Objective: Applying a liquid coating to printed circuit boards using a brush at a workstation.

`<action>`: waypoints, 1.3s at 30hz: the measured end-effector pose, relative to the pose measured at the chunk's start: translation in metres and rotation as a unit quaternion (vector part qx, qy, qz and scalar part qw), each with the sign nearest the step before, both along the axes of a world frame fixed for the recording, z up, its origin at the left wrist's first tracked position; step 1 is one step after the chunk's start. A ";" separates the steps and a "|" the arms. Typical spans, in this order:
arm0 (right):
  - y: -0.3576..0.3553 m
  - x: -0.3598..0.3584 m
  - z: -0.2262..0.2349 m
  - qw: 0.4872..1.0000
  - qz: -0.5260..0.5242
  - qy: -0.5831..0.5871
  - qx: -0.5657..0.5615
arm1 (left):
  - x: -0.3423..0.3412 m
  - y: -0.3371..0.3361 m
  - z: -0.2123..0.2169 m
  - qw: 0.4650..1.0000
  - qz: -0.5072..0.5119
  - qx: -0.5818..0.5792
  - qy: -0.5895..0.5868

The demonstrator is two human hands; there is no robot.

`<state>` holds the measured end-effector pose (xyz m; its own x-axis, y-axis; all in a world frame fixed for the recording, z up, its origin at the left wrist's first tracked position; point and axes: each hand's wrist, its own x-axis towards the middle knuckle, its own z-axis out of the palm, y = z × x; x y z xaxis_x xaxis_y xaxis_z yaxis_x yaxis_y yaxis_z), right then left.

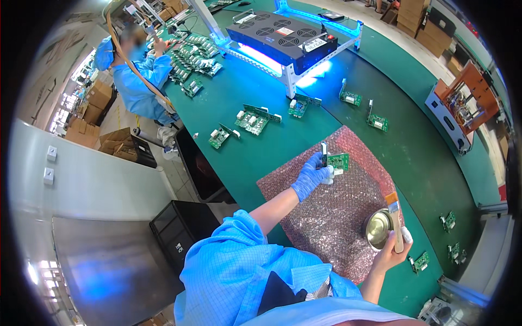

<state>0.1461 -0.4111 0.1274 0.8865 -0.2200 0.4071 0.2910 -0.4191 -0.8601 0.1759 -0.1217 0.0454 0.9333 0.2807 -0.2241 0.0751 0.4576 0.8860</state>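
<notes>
My left hand (312, 177), in a blue glove with pale fingertips, is closed on a green circuit board (339, 161) that has an upright board along its left edge. It holds the board above a sheet of pinkish bubble wrap (315, 225). My right hand (389, 254) grips the wooden handle of a flat brush (398, 223), bristles pointing away from me. Just left of the brush stands a round metal bowl (375, 232) with pale yellowish liquid in it. The brush handle passes by the bowl's right rim; whether they touch I cannot tell.
Several circuit boards (251, 123) lie on the green table beyond the wrap, others (420, 263) at the right. A black fan unit on a frame (283, 38) glows blue at the back. A co-worker (138, 81) sits far left. An orange-brown fixture (467, 103) stands at right.
</notes>
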 end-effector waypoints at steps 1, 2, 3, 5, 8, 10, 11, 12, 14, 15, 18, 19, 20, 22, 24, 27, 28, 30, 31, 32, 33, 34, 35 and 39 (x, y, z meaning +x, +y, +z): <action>-0.001 -0.001 0.000 1.000 0.013 0.001 0.023 | 0.000 -0.001 0.003 1.000 -0.004 0.014 0.006; -0.002 -0.001 0.000 0.999 0.019 0.005 0.043 | -0.001 -0.002 0.005 0.999 -0.008 0.028 0.012; -0.002 -0.002 0.000 0.998 0.024 0.009 0.063 | -0.002 -0.003 0.008 0.999 -0.012 0.043 0.019; -0.002 -0.005 0.003 0.995 0.032 0.020 0.098 | -0.005 -0.003 0.014 0.997 -0.010 0.068 0.025; -0.002 -0.009 0.007 0.992 0.041 0.022 0.121 | -0.010 0.000 0.020 0.994 -0.025 0.104 0.038; -0.004 -0.011 0.010 0.992 0.042 0.016 0.121 | -0.013 0.001 0.022 0.993 -0.025 0.110 0.028; -0.005 -0.012 0.010 0.992 0.040 0.011 0.118 | -0.015 0.002 0.022 0.994 -0.018 0.104 0.013; -0.006 -0.012 0.010 0.993 0.038 0.006 0.116 | -0.016 0.002 0.022 0.995 -0.012 0.098 -0.002; -0.011 -0.014 0.013 0.991 0.040 0.038 0.123 | -0.019 0.003 0.021 0.999 0.024 0.039 0.005; -0.013 -0.015 0.014 0.990 0.028 0.058 0.129 | -0.020 0.004 0.021 0.999 0.039 0.006 -0.008; -0.024 -0.015 0.018 0.991 0.028 0.004 0.130 | -0.019 0.005 0.024 0.998 0.063 -0.016 -0.020; -0.028 -0.014 0.019 0.989 0.018 -0.003 0.147 | -0.019 0.005 0.025 0.995 0.072 -0.050 -0.046; -0.032 -0.014 0.019 0.988 0.033 -0.038 0.146 | -0.013 0.010 0.028 0.988 0.068 0.030 -0.137; -0.054 -0.013 0.023 0.992 -0.005 -0.118 -0.051 | -0.007 0.008 0.033 0.938 0.038 -0.322 -0.123; -0.072 -0.019 0.015 0.998 -0.064 -0.013 -0.020 | -0.020 0.006 0.037 0.993 -0.039 -0.095 -0.051; -0.093 -0.020 0.000 0.994 -0.039 0.072 0.070 | -0.038 -0.009 0.042 0.995 -0.054 0.057 -0.055; -0.095 -0.021 -0.006 0.985 -0.020 0.104 0.133 | -0.038 -0.013 0.044 0.996 -0.068 0.045 -0.031; -0.095 -0.023 -0.015 0.975 -0.015 0.165 0.145 | -0.034 -0.017 0.049 0.997 -0.065 0.044 0.026; -0.096 -0.021 -0.018 0.975 -0.031 0.176 0.131 | -0.033 -0.022 0.050 0.996 -0.084 0.025 0.010; -0.094 -0.019 -0.022 0.975 -0.032 0.181 0.122 | -0.033 -0.027 0.051 0.996 -0.088 0.016 0.009; -0.092 -0.016 -0.026 0.976 -0.030 0.186 0.113 | -0.033 -0.031 0.052 0.996 -0.083 0.014 0.025; -0.090 -0.014 -0.030 0.977 -0.021 0.189 0.095 | -0.034 -0.034 0.053 0.996 -0.092 0.001 0.004; -0.089 -0.011 -0.034 0.978 -0.012 0.192 0.075 | -0.035 -0.039 0.054 0.996 -0.094 -0.006 0.000; -0.081 -0.002 -0.046 0.980 0.008 0.197 -0.026 | -0.034 -0.048 0.057 0.990 -0.135 -0.041 -0.001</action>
<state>0.1444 -0.4924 0.0815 0.9803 -0.1927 0.0432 -0.0521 -0.4633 -0.8847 0.1420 -0.1700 0.1019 0.9724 0.0016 -0.2333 0.2025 0.4908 0.8474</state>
